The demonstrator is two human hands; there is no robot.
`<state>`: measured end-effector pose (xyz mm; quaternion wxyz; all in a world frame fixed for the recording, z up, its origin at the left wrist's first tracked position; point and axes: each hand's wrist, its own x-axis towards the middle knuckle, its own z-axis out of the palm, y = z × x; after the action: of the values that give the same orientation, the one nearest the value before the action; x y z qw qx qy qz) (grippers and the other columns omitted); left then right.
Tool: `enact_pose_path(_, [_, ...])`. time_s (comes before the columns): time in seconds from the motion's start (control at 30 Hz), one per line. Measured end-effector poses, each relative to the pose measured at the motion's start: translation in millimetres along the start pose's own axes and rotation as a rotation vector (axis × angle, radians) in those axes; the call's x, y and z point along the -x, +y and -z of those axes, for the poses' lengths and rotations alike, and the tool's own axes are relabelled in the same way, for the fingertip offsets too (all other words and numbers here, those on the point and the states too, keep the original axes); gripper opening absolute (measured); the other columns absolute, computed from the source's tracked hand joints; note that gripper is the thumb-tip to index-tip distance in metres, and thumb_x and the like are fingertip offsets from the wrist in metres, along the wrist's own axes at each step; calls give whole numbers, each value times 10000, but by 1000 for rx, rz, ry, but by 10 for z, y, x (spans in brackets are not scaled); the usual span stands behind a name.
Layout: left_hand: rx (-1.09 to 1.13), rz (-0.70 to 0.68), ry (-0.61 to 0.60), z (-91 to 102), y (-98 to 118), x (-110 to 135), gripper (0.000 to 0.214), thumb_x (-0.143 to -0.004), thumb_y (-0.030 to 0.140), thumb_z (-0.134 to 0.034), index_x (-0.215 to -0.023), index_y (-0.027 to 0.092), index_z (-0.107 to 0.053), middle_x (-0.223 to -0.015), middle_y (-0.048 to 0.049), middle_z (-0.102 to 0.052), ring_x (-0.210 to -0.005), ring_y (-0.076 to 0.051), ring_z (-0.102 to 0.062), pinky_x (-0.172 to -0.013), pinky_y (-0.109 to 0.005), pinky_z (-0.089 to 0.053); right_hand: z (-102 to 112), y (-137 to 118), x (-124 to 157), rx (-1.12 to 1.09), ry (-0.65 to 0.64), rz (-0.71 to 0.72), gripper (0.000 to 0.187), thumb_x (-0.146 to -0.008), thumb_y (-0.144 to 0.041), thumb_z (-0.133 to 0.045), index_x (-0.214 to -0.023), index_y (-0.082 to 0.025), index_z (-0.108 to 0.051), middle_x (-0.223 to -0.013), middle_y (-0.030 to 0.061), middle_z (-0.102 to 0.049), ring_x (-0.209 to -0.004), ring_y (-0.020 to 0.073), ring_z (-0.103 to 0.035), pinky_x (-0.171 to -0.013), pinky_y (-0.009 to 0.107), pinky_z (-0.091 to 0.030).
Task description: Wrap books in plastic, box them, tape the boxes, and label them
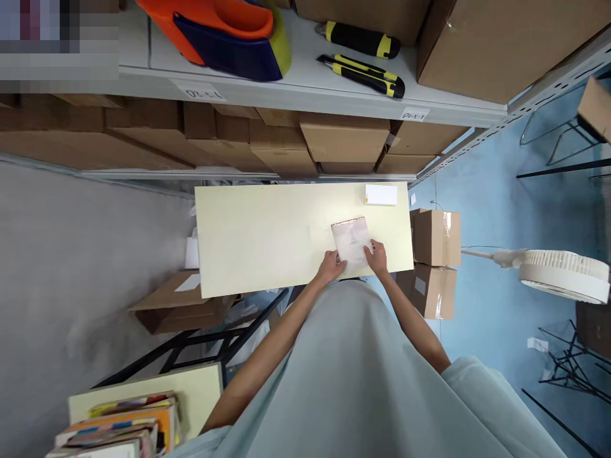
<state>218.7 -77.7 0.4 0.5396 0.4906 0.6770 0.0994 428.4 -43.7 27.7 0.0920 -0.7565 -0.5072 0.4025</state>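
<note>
A pale, flat, paper-like packet (352, 242) with a thin reddish-brown line along its far edge lies slightly turned on the cream table. My left hand (333, 265) has its fingers curled at the near left corner. At the right edge, my right hand (377, 257) grips the packet with the thumb lying on top. Both hands rest close to the table's near edge. Beyond the packet, near the far right corner, lies a small white box or pad (380, 194). What the packet contains cannot be seen.
The cream table (258, 242) stands against a metal shelf (296, 95) filled with cardboard boxes. Two utility knives (363, 76) and an orange-and-blue tape dispenser (238, 38) sit on it. Cartons (436, 238) and a white fan (563, 275) stand right; a book stack (128, 426) is lower left.
</note>
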Motion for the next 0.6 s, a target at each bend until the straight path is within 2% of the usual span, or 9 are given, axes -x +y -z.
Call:
enact_pose_path(0.07, [72, -6, -21, -38, 16, 3, 426, -840, 339, -712, -1224, 159, -673, -1250, -124, -645, -970, -224, -702, -952, -364, -576, 50, 29, -68, -18, 5, -43, 507, -985, -358, -622, -1422, -103, -640, -1387, 242, -674, -1192, 297, -699, -1024, 408, -572])
enact_pose_path(0.17, [154, -12, -37, 10, 15, 6, 430, -818, 351, -727, -1194, 147, -683, -1228, -147, -673, -1003, -258, -703, -949, -388, -580, 78, -1, -198, -49, 0, -105, 468, -918, -403, -697, -1282, -110, -701, -1258, 211, -724, -1124, 307, -715, -966, 397, -575])
enact_pose_path(0.27, [211, -18, -47, 101, 11, 14, 383, -779, 352, -758, -1105, 161, -695, -1172, -146, -698, -1008, -280, -695, -957, -422, -578, 83, -87, -269, -109, -52, -118, 396, -856, -473, -754, -1063, -135, -746, -1039, 141, -765, -987, 296, -727, -853, 370, -578])
enact_pose_path(0.33, [243, -18, -48, 148, 20, 23, 364, -758, 359, -776, -1057, 168, -695, -1147, -141, -705, -1002, -281, -689, -964, -439, -572, 81, -164, -247, -172, -115, -91, 377, -818, -503, -788, -983, -166, -750, -935, 85, -774, -897, 270, -728, -787, 345, -578])
enact_pose_path(0.47, [315, 4, -33, 200, 57, 55, 395, -772, 425, -779, -1068, 173, -705, -1139, -135, -725, -1039, -286, -682, -1010, -460, -550, 58, -337, -89, -300, -222, 4, 372, -814, -479, -795, -1066, -206, -765, -1003, 51, -813, -934, 253, -748, -816, 347, -600])
enact_pose_path(0.6, [441, 40, 12, 264, 89, 156, 539, -839, 550, -756, -1232, 182, -714, -1238, -155, -753, -1171, -318, -684, -1078, -466, -520, 62, -492, 122, -344, -272, 68, 352, -844, -516, -762, -1014, -207, -771, -1003, 59, -822, -965, 274, -752, -851, 387, -611])
